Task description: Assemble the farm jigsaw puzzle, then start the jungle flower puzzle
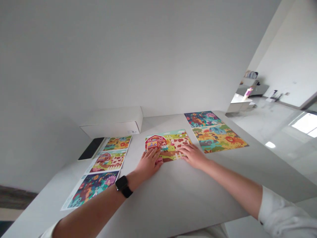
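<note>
Your pale sleeves (284, 210) and bare forearms (229, 180) came nearest, a black watch (122, 185) on the left wrist. Your left hand (148, 162) lay palm down, fingers a little apart, over the near left corner of the farm picture (170, 142) — flat at mid-table (173, 191). Your right hand (194, 155) rested its loosely spread fingers on the near right edge; neither gripped anything. To the right lay a savanna picture (219, 138) and a dark-blue picture (203, 118); leftward, printed paper with three smaller scenes (107, 161) — beside a black slab (91, 148) and white box (112, 128).
</note>
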Demonstrator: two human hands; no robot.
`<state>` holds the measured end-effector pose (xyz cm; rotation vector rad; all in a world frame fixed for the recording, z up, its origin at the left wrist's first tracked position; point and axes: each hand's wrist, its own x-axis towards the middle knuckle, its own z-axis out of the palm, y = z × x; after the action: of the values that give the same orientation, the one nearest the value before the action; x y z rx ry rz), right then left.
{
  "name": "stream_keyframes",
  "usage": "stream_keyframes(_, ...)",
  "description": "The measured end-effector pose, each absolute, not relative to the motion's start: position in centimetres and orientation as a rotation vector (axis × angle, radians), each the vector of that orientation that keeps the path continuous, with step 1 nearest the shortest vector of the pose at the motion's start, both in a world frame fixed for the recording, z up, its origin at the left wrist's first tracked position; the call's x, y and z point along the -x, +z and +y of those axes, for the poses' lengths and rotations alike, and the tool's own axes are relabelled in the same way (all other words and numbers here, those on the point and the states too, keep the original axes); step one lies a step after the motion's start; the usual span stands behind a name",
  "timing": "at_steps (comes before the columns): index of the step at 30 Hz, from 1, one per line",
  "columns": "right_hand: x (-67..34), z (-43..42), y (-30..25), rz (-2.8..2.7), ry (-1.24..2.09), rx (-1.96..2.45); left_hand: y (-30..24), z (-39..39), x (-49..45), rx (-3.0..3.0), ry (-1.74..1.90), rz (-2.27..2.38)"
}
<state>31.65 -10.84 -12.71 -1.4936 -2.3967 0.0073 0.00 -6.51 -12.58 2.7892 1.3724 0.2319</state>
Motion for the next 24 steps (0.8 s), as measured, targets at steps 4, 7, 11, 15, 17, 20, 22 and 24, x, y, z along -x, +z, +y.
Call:
stream_keyframes(4, -32.2, -7.8, -13.4, -2.333, -0.019, 1.611, -12.3, -3.2, -1.8, -2.785, 0.271, 1.378)
stream_keyframes(7, -32.5, -5.7, -13.4, -2.294, -0.043, 1.685, -12.1, -0.7, -3.0, -2.752, 0.314, 1.388)
stream_keyframes(11, -33.0, -3.3, -13.1, -2.239, -0.021, 1.73, -11.8, 2.2, -4.7, -2.719, 0.363, 1.368)
stream_keyframes(15, -33.8, -1.9, -13.5, -2.161, 0.003, 1.78, -11.9, 4.2, -6.1, -2.675, 0.466, 1.296)
stream_keyframes(17, -34.2, -1.7, -13.8, -2.131, 0.003, 1.792, -12.3, 4.8, -6.5, -2.656, 0.528, 1.257)
stream_keyframes(20, -34.5, -1.7, -14.2, -2.109, 0.005, 1.814, -13.4, 5.2, -6.7, -2.63, 0.621, 1.265)
stream_keyframes(22, -34.6, -1.7, -14.3, -2.104, 0.008, 1.83, -14.0, 5.3, -6.7, -2.615, 0.682, 1.274)
stream_keyframes(24, -34.6, -1.7, -14.3, -2.104, 0.007, 1.845, -14.5, 5.4, -6.7, -2.601, 0.716, 1.268)
